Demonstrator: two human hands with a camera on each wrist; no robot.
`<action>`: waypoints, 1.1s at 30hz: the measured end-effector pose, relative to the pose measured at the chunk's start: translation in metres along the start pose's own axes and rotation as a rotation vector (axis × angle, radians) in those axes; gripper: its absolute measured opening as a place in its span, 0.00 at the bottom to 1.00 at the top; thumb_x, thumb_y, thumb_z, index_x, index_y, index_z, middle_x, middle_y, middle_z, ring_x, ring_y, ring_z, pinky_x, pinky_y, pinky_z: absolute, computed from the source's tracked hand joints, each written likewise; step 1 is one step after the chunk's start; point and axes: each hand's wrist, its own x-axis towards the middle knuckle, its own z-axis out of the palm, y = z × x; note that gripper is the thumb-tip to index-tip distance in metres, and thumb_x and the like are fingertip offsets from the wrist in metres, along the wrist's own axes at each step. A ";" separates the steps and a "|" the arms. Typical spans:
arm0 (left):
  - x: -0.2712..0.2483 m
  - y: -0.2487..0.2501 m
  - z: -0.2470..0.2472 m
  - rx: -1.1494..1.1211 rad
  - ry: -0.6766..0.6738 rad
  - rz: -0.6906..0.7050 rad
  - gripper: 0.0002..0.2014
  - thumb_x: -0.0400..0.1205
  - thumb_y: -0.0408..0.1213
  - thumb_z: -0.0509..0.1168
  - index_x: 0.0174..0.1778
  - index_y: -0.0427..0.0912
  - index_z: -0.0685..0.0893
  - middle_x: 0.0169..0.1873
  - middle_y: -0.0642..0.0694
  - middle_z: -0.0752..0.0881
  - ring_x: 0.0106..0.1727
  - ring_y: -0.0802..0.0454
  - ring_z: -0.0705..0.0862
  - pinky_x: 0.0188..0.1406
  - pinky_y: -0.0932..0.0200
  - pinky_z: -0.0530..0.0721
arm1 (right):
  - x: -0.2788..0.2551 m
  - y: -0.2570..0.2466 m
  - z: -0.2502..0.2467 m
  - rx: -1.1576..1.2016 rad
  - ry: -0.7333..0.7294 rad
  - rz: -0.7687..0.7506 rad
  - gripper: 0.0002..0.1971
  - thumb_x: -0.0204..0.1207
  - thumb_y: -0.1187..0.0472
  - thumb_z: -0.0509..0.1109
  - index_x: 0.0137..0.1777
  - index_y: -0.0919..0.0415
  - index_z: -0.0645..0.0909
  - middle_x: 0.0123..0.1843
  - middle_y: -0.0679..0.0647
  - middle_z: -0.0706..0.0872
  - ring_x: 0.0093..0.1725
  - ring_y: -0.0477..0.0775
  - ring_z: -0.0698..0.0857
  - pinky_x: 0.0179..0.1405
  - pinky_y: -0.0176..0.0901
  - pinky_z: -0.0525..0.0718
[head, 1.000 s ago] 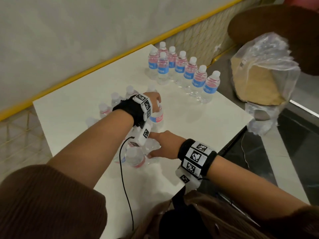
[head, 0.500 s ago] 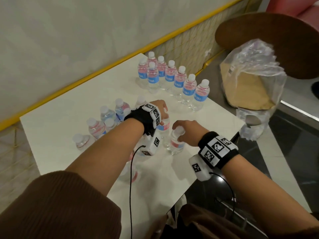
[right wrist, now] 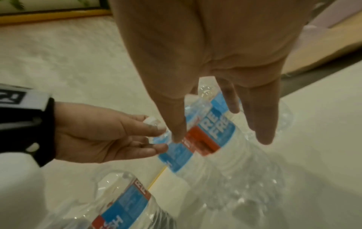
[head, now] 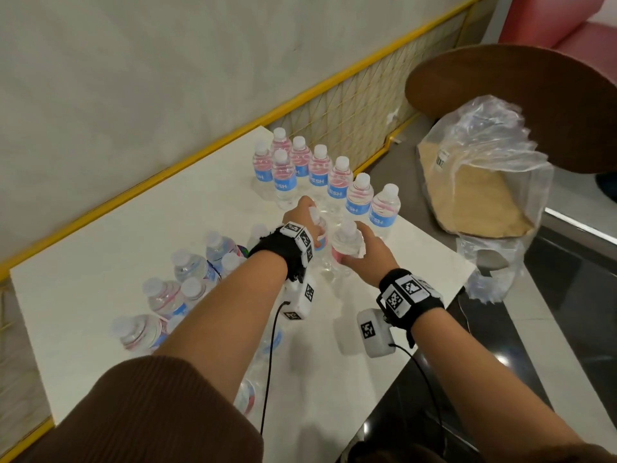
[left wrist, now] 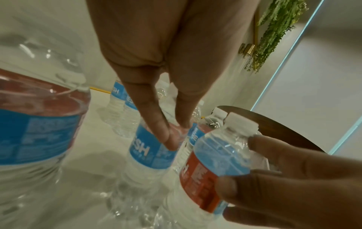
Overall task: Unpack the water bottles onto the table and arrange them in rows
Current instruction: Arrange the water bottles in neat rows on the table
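Soft, even indoor light falls on the white worktop (head: 100,262); we see faint shadows, wide-angle bending at edges, and blurred, dim wrist views.

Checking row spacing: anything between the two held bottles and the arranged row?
Head view: bare white table between held bottles and row.

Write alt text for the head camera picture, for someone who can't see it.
Two hands each grip a small water bottle: the left hand holds one, the right hand another, above a white table. Beyond stands a tidy row of bottles; a loose cluster of bottles sits left.
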 end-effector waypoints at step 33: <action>0.084 -0.067 0.073 -0.629 0.385 -0.200 0.32 0.75 0.34 0.74 0.74 0.43 0.70 0.67 0.42 0.81 0.67 0.44 0.80 0.70 0.49 0.77 | 0.091 0.058 0.053 0.281 0.032 0.187 0.31 0.73 0.54 0.74 0.75 0.50 0.67 0.67 0.58 0.79 0.53 0.50 0.78 0.59 0.46 0.78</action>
